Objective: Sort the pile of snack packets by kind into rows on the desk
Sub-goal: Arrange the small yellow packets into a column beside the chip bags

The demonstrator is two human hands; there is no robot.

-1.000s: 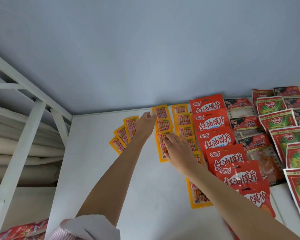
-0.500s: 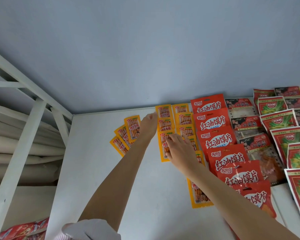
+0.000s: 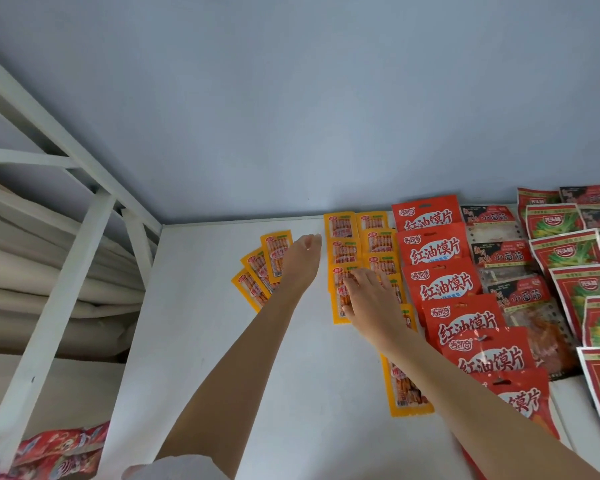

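Nearest the camera, a pale fabric sleeve (image 3: 174,467) bunches softly at the bottom edge, and beside it, off the desk's left side, crinkled glossy red packets (image 3: 59,448) lie in a heap. The desk (image 3: 222,393) is a smooth matte white slab, and two bare forearms stretch across it.

A long yellow foil packet (image 3: 407,386), flat and rectangular with a printed label at its lower end, lies alone on the desk, partly under the right forearm. To its right a column of large red pouches (image 3: 465,323) with bold white characters overlaps like shingles toward the wall, each with a hang slot at its top.

The right hand (image 3: 368,299) lies flat with straight, spread fingers (image 3: 357,275) pressing on a yellow packet (image 3: 340,306) at the near end of two neat columns of small yellow packets (image 3: 359,240) that reach the wall. The left hand (image 3: 300,256) hovers between those columns and a fanned cluster of three yellow packets (image 3: 260,271); its fingers are loosely curled and grip nothing.

Further right, dark packets with clear windows (image 3: 510,265) form a column, their film dimpled over reddish contents, and shiny red-bordered packets with green pictures (image 3: 568,254) run beside them, more dark ones lying beyond at the frame edge.

At the left stand a white painted frame of square bars (image 3: 66,258) and stacked cream folds of bedding (image 3: 32,282). A flat pale blue wall (image 3: 291,116) rises behind.
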